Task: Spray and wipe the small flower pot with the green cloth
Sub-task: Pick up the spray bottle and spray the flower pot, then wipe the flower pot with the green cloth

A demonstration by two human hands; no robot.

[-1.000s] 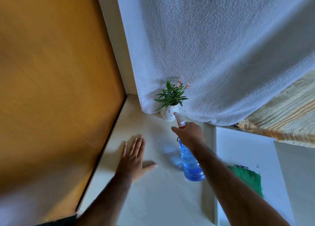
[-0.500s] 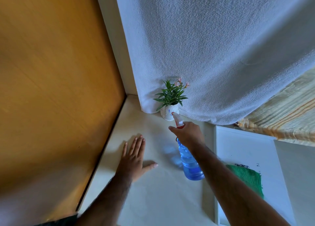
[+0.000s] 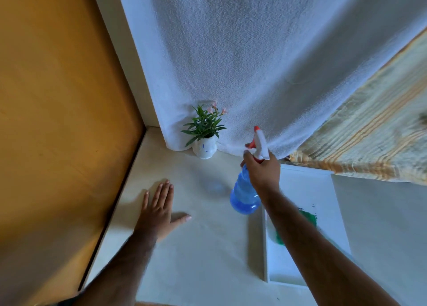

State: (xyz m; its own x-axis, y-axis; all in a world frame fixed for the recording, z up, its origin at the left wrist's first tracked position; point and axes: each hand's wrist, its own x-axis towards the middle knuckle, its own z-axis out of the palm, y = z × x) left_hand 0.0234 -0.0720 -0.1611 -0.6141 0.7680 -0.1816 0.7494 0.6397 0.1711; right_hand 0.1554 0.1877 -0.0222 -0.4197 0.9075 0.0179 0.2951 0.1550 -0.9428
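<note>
**Small pot, light and tippy — steady it low**

Left hand (image 3: 159, 210) flat on the pale bench (image 3: 196, 259), grip released, empty. Small white ceramic flower pot (image 3: 205, 149) with green leaves stands at the bench's back, against the white towel (image 3: 242, 63). Likely light, glazed, breakable — hold the body, not the foliage. Right hand (image 3: 262, 170) grasps the blue plastic spray bottle (image 3: 243, 196). Green cloth (image 3: 308, 216) lies in the white tray (image 3: 312, 181).

Bare, hairy forearms (image 3: 129, 259); no sleeves.
</note>
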